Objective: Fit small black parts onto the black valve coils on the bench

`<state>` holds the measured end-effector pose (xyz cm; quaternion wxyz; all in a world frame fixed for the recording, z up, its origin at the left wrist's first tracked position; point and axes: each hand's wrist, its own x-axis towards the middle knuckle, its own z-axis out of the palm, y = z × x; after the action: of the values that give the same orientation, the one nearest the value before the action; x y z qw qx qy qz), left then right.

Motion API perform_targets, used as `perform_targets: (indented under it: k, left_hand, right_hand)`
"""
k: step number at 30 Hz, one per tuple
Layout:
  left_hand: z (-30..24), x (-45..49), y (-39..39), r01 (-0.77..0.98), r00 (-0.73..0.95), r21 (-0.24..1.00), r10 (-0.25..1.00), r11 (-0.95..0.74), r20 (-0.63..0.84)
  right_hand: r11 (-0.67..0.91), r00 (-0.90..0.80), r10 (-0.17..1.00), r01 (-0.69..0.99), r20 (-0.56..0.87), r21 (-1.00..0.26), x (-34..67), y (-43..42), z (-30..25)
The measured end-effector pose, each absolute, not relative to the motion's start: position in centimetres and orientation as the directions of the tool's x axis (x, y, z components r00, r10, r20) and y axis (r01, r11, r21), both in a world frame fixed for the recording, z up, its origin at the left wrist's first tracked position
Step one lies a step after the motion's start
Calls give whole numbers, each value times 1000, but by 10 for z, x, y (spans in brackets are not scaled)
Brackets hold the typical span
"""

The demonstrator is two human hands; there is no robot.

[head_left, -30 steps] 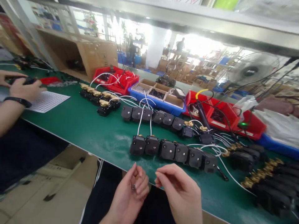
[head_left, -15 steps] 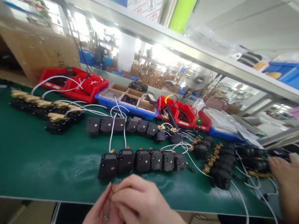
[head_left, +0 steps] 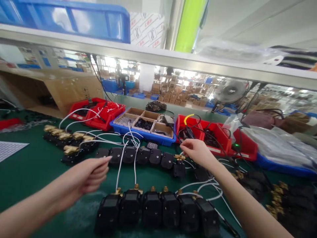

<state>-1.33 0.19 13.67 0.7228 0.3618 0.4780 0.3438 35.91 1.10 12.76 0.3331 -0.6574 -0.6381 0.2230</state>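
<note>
My left hand (head_left: 92, 177) is closed over the left of the bench, thumb and forefinger pinched; whatever lies in it is too small or hidden to name. My right hand (head_left: 196, 150) has its fingers curled at the lower end of a black electric screwdriver (head_left: 189, 133) with a yellow cable end, which leans by a red bin. Between my hands stands a back row of black boxy units (head_left: 155, 156); a brass tee fitting (head_left: 179, 157) shows just below my right fingertips. A front row of similar black units (head_left: 152, 210) with brass ends and white cables is nearest me.
A blue tray (head_left: 153, 138) holds small parts in cardboard compartments. Red bins (head_left: 244, 153) stand to its right, others (head_left: 104, 124) to its left. More brass-fitted units (head_left: 71, 150) lie at left, several at right. A metal shelf (head_left: 158, 54) crosses above; white cables loop over the green bench.
My hands were together at the bench's front edge, small shiny pieces in the left palm. They have parted and reached forward, the right to the screwdriver. Another person's hand at right has left view.
</note>
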Motion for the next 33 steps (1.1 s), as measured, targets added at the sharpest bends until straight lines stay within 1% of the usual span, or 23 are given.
perform_targets:
  k: [1,2,5,8,10,13,16,19,21,23,25,27,29,33]
  left_hand:
    - [153,8,23,55,330,860,803,507,-495]
    - [165,30,43,225,341,866,796,447,-500]
    - [170,92,95,336,343,861,801,383,-490]
    - [147,137,131,449,331,836,810,315,-483]
    - [128,158,146,507,354,824,811,252,-465]
    - [107,176,158,568,396,813,824,127,-405]
    - [101,177,160,588,443,808,845,-22,-299]
    - [112,161,148,567,499,810,845,-150,-192]
    - [126,144,129,530,535,822,834,-209,-133]
    - [141,122,103,488,562,839,822,-240,-92]
    - [151,97,73,447,568,864,819,-232,-74]
    - [154,69,43,399,508,900,860,-175,-58]
    - [144,38,18,386,403,917,913,-102,-67]
    - [103,-27,-23,331,161,943,982,39,-97]
  right_hand:
    - [39,73,990,694,124,-719,359,20,128]
    - [43,63,991,696,120,-717,359,28,128]
    - [56,40,992,702,117,-710,362,46,128]
    - [64,19,994,702,108,-710,370,51,124]
    - [58,12,996,701,93,-710,378,50,120]
    - [48,11,997,713,79,-699,388,49,116]
    - [74,3,993,751,116,-656,389,54,119]
    - [133,-5,976,805,216,-579,377,72,127]
    - [181,-37,960,837,277,-516,360,94,132]
    - [240,-108,947,863,301,-444,335,121,133]
    - [300,-197,936,881,291,-367,307,149,129]
    - [343,-264,924,892,277,-294,280,175,121]
    - [353,-292,920,907,263,-228,257,196,111]
    - [330,-300,932,934,202,-136,231,229,93]
